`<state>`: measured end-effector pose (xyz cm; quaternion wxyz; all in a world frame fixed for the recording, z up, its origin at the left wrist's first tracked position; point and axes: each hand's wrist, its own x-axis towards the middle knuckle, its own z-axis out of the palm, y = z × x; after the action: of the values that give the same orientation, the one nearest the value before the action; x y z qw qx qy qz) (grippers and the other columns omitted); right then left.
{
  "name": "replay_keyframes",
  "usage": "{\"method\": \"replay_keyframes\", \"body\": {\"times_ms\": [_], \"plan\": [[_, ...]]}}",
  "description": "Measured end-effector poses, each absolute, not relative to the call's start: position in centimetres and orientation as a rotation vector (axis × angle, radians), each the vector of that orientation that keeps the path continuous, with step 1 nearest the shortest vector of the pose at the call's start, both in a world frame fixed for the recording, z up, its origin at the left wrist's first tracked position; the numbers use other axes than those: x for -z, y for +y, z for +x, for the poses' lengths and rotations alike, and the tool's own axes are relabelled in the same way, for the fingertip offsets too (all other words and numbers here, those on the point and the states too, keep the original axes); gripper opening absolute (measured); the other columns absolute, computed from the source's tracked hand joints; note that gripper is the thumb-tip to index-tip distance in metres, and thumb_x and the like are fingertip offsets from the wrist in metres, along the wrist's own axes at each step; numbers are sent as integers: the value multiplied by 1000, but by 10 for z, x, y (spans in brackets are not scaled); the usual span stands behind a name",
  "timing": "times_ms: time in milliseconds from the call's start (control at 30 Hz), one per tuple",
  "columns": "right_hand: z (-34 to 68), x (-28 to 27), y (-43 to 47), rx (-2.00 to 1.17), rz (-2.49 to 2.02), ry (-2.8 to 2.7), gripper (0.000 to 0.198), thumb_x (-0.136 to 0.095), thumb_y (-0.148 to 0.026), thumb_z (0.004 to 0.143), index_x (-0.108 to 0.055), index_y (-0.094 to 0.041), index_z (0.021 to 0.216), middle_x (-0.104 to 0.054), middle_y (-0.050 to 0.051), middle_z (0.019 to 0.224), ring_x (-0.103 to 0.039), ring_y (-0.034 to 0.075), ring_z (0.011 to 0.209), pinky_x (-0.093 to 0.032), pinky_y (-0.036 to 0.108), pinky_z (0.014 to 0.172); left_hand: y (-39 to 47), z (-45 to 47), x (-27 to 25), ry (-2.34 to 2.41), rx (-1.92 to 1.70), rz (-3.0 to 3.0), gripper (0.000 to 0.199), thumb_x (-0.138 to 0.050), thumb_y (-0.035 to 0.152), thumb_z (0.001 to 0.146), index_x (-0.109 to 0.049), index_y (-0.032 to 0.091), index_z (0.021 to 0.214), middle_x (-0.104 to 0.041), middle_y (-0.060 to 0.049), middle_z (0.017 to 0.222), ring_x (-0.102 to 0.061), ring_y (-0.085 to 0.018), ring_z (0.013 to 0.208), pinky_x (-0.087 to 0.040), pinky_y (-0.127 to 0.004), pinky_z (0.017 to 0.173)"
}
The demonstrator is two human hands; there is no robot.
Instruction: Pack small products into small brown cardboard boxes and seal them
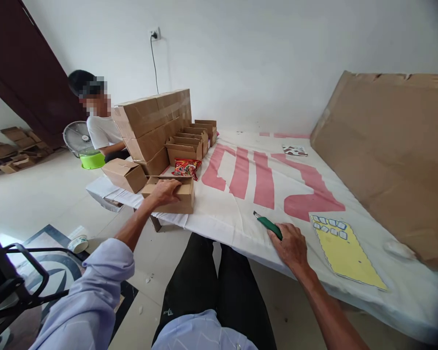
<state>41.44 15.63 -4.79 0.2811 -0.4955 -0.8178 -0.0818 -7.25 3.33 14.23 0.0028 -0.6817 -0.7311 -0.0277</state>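
The shirt (204,330) and the black pants (191,282) are closest, just below the table (226,227). The left arm, in a rolled-up sleeve (111,262), reaches forward and a bit to the right. The left hand (166,191) lies palm down on a brown box (184,200), with its fingers pointing right. I can't tell if it is squeezing. The box sits at the table's front edge, just in front of a red packet (187,167).

The right arm is bare and reaches in from the bottom right. The right hand (291,243) is wrapped around a green knife (269,226) by its handle, near the front edge. The knife's metal tip points away and to the left. A yellow card (350,260) lies to the right of this hand.
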Motion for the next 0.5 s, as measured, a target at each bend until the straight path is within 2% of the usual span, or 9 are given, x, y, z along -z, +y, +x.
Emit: {"method": "replay_keyframes", "body": {"times_ms": [100,300,500], "plan": [[412,48,154,238,-1311,-2193,27,-59,-37,101,-74,-18,114,-74,15,113,-63,34,104,-48,44,85,30,-6,-138,-2179,139,-2215,55,-83,41,84,-69,22,134,-74,-14,136,-68,-38,130,-47,-49,108],[414,52,159,255,-1284,-2179,28,-57,-37,101,-74,-18,111,-74,16,110,-61,34,103,-47,44,84,33,106,-136,-2022,301,-2414,54,-85,50,89,-63,20,129,-73,-15,131,-68,-37,124,-49,-50,107],[415,54,163,224,-1280,-2196,32,-54,-41,100,-74,-18,110,-74,16,109,-60,33,102,-47,44,86,48,144,-129,-1993,531,-2432,47,-90,34,85,-63,17,120,-67,-20,128,-67,-40,118,-53,-52,100]]}}
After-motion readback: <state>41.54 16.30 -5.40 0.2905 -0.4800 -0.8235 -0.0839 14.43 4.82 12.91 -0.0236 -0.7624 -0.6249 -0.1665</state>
